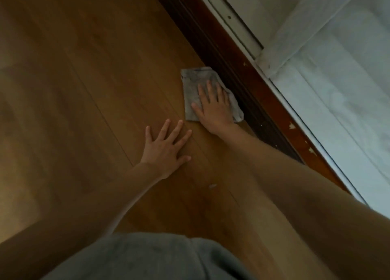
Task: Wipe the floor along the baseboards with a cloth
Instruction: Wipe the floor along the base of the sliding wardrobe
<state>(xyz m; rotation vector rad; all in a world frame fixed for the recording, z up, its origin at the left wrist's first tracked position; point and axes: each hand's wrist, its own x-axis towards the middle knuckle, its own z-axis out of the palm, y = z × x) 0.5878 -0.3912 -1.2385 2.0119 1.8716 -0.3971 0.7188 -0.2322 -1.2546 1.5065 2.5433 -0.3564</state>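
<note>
My right hand point(213, 106) lies flat on the grey cloth point(195, 90), fingers straight and slightly spread, palm pressing it onto the wooden floor point(95, 79). The cloth's right edge runs along the dark baseboard strip point(221, 54), touching it or just beside it; I cannot tell which, since the shadow there is deep. The strip cuts diagonally from the top centre down toward the lower right, so along it there is open floor both ahead of the cloth and back toward my arm. To the left the boards stretch wide and bare, with long seams running in nearly the same slant.

The floor is smooth brown plank, with a dull sheen. The baseboard strip is darker, reddish wood with grooves along its length and small pale chips in the finish further down. Beyond it runs a pale metal track point(234, 26), then a whitish, marbled surface point(337, 79).

The cloth is a folded, roughly rectangular rag, soft and mottled grey, with a dark line near its far edge. My fingers cover its nearer right part; the far left corner sticks out past my fingertips.

My left hand point(166, 147) is spread flat on the bare floor, just beside the cloth's near corner but apart from it, holding nothing. A small pale fleck point(212, 186) lies on the boards between my forearms.
</note>
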